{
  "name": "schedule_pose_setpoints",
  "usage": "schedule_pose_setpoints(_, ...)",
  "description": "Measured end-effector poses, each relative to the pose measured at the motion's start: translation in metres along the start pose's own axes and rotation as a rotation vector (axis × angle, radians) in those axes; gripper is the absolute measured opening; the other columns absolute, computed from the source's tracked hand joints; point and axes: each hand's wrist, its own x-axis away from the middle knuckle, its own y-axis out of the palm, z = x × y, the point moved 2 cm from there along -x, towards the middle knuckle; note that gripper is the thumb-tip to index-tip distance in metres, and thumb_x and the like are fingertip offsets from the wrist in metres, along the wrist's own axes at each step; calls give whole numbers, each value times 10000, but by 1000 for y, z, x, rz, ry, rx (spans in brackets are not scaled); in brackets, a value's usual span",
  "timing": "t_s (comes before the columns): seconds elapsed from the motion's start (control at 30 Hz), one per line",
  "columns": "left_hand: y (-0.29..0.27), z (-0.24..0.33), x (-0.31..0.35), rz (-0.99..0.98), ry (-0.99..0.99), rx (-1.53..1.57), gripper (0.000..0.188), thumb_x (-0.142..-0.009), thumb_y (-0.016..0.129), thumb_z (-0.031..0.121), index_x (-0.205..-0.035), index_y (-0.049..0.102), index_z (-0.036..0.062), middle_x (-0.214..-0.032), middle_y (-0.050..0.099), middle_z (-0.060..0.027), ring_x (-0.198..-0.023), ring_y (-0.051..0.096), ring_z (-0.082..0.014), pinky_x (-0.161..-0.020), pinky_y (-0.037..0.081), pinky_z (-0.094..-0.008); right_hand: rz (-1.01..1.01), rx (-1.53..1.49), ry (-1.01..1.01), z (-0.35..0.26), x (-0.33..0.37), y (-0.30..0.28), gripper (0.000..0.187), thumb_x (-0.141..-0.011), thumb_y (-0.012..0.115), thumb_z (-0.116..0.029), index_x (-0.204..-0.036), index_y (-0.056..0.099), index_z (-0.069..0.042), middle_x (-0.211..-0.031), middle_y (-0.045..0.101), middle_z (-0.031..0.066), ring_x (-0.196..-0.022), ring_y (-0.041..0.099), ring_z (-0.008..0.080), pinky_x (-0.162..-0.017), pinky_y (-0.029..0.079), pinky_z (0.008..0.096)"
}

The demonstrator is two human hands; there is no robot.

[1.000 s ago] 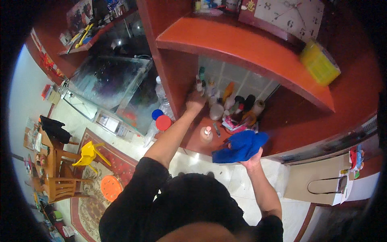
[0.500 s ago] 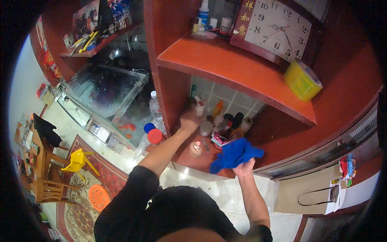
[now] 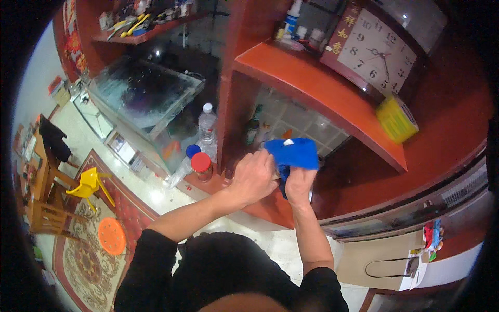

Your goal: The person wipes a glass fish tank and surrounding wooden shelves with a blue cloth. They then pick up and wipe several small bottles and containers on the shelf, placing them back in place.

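My right hand [image 3: 300,184] is closed on a blue cloth [image 3: 295,155], which is bunched up and spread over the top of its fingers. Right beside it, my left hand [image 3: 253,177] is curled around a pale, bottle-like thing [image 3: 276,177], mostly hidden by fingers and cloth. A small white bit [image 3: 288,142] shows at the cloth's upper edge. Both hands are held in front of a reddish-brown shelf compartment, over its lower board [image 3: 267,210]. Behind them a dark green bottle [image 3: 253,126] stands by the tiled back; the hands and cloth cover most other bottles there.
Left of the hands stand a red-lidded jar [image 3: 201,165] and a clear plastic bottle [image 3: 207,125], near a glass tank [image 3: 140,99]. The shelf above [image 3: 312,80] carries a clock [image 3: 371,49] and a yellow tape roll [image 3: 396,119]. An orange stool [image 3: 112,236] stands on the rug.
My left hand has come out from among the bottles toward me, with a pale thing in it. My right hand has brought the blue cloth up and left to meet it. The view has shifted.
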Motion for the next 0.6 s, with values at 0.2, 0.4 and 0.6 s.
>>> schedule_pose_setpoints(0.2,-15,-7,27,-514,-485,337,601,-749,748,334,-1215,548,11,-1081,653,-244,-993,652,-375,-837,524,-452,4,-668,270,18,-6,-8,207,-970,504,-211,-1104,596,-82,-1073,638,68,-990,618,218,-887,494,372)
schedule_pose_setpoints(0.4,-28,-11,44,-493,-592,725,694,-824,695,459,-1322,506,15,-1154,648,-210,-1041,644,-335,-909,490,-421,-70,-968,517,16,-2,-7,331,-995,482,-352,-1175,587,-96,-1155,634,86,-1032,622,249,-935,497,414)
schedule_pose_setpoints(0.6,-26,-4,35,-62,-512,381,436,-945,562,392,-1204,501,47,-1086,640,-243,-1012,626,-431,-880,479,-505,-255,-609,384,-20,35,21,454,-986,510,-310,-1330,476,-16,-1299,541,139,-1213,497,255,-1080,363,443)
